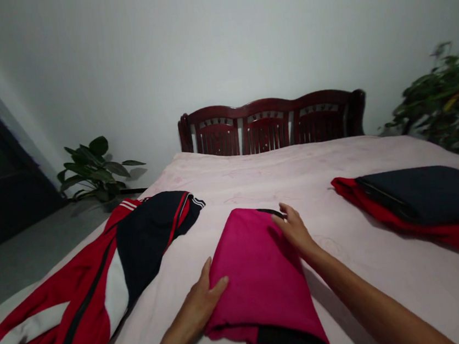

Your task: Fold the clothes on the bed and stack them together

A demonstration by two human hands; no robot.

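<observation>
A folded magenta garment (261, 268) with black parts showing at its lower fold and top right edge lies in front of me on the bed. Beside its left edge is my left hand (208, 296), thumb resting on the cloth and fingers stretched apart from it. My right hand (296, 231) is at the garment's upper right edge, its thumb over the cloth and a small gap between thumb and fingers. Its other fingertips are partly hidden.
A red, white and navy jacket (113, 284) lies spread at the left. Folded navy and red clothes (431, 198) are stacked at the right. Behind the pink bedsheet (295, 164) rises a dark wooden headboard (268, 126). Leafy plants (92, 168) flank the bed.
</observation>
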